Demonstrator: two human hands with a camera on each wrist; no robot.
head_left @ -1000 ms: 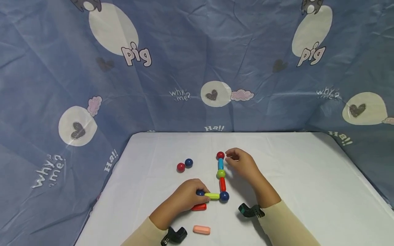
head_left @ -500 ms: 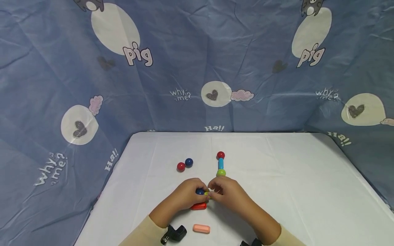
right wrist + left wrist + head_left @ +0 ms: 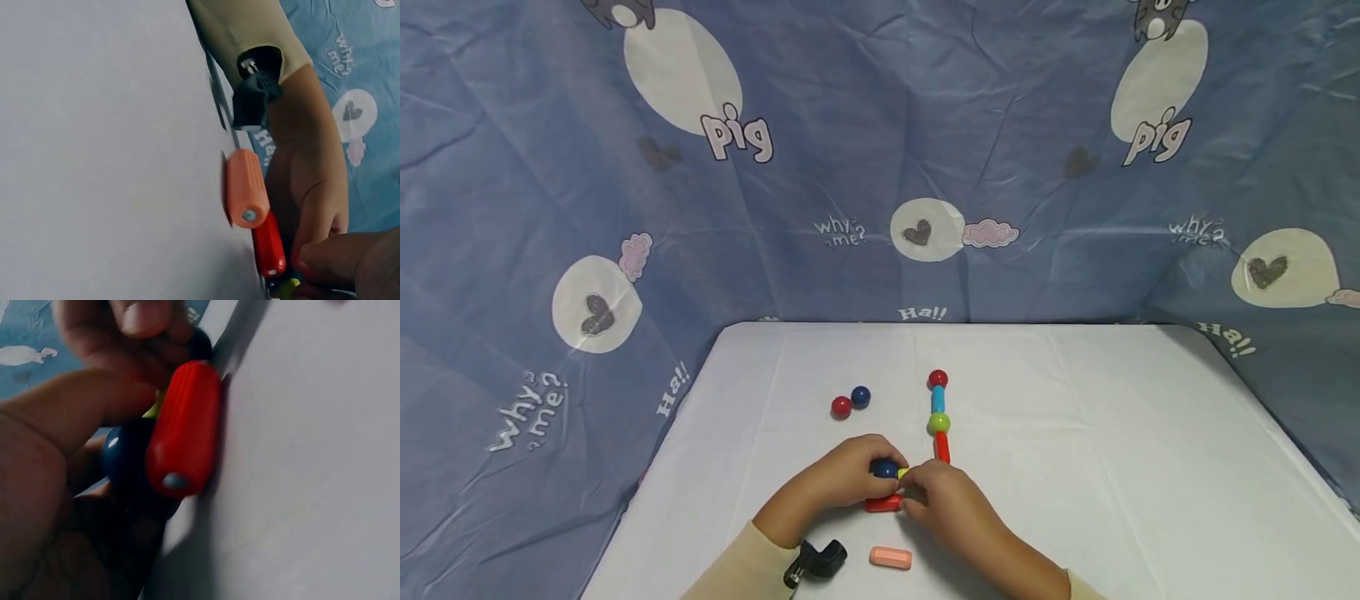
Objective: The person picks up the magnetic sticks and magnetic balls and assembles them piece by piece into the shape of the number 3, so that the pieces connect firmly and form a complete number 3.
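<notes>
In the head view, my left hand (image 3: 842,471) grips a dark blue ball (image 3: 884,469) between thumb and fingers. A yellow-green magnetic rod (image 3: 903,473) shows beside that ball, mostly covered by my right hand (image 3: 955,504). That hand's fingers are bent over the rod's far part; what they touch is hidden. Near its thumb lies a red magnetic rod (image 3: 883,503), just in front of the held ball; the left wrist view shows the red rod's (image 3: 186,425) metal end. Beyond my right hand, another red rod (image 3: 942,447) leads to a green ball (image 3: 939,423).
From the green ball, a light blue rod (image 3: 937,399) runs to a red ball (image 3: 937,378). Loose red (image 3: 841,407) and blue balls (image 3: 861,397) lie farther left. A pink-orange rod (image 3: 891,557) lies nearer me on the white table (image 3: 1150,467). Behind hangs a blue printed cloth (image 3: 850,167).
My right hand has come from beside the far red ball to the yellow-green rod, then slightly nearer me, uncovering part of the second red rod. My left hand has stayed around the blue ball.
</notes>
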